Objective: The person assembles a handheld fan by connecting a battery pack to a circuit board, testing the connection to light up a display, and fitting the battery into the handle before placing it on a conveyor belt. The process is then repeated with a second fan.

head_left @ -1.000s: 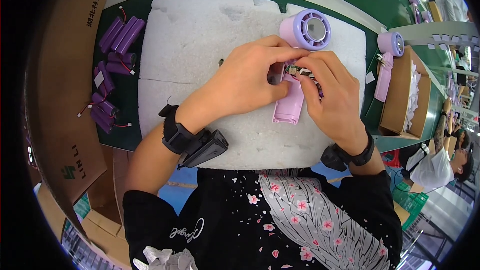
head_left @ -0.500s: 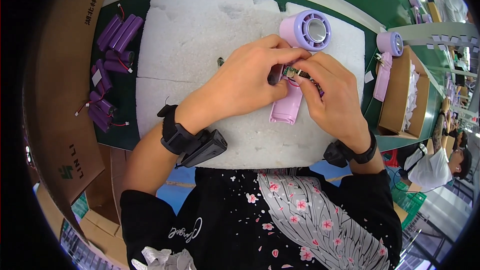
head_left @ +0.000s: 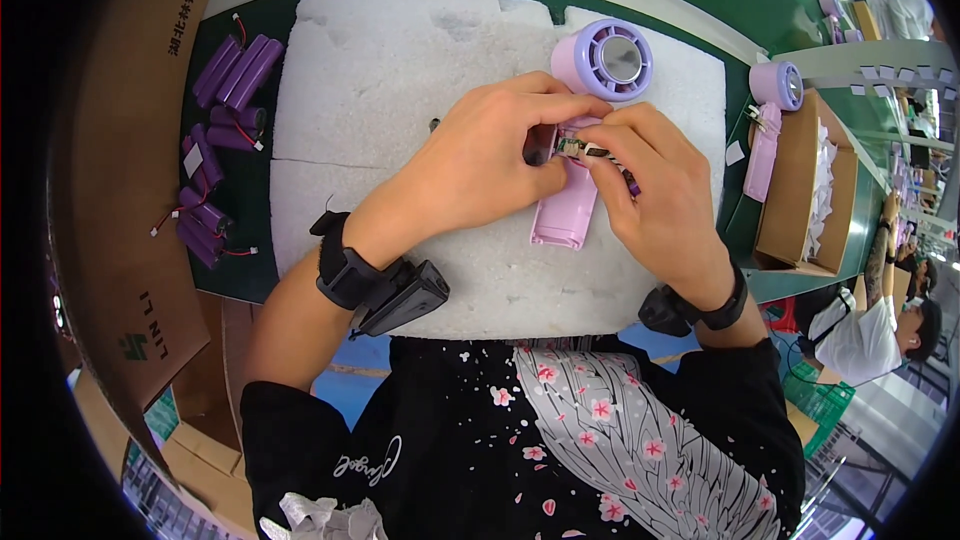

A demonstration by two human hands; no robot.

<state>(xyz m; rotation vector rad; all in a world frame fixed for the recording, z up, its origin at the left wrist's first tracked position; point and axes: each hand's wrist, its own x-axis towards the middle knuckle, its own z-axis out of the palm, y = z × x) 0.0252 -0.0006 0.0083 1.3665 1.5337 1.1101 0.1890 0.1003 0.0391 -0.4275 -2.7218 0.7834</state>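
Note:
A pink handheld fan with a lilac round head (head_left: 602,60) lies on a white foam board (head_left: 400,50), its hollow handle (head_left: 565,210) pointing toward me. My left hand (head_left: 500,140) is closed around the handle's upper part, thumb at one side and fingers over the top. Between the thumb and fingers of my right hand (head_left: 660,180) is a small green circuit board (head_left: 572,147) with a white connector, held at the open handle near the fan head. Part of the board and its wires is hidden by my fingers.
Several purple battery packs (head_left: 250,72) with red and black leads lie left of the foam, beside a tall cardboard carton (head_left: 120,190). To the right are another fan (head_left: 775,87) with a pink handle and an open cardboard box (head_left: 800,195). Another person (head_left: 870,335) sits at far right.
The fan and both hands have shifted slightly left. The circuit board has tilted and sits closer to the handle's opening, still in the right fingers.

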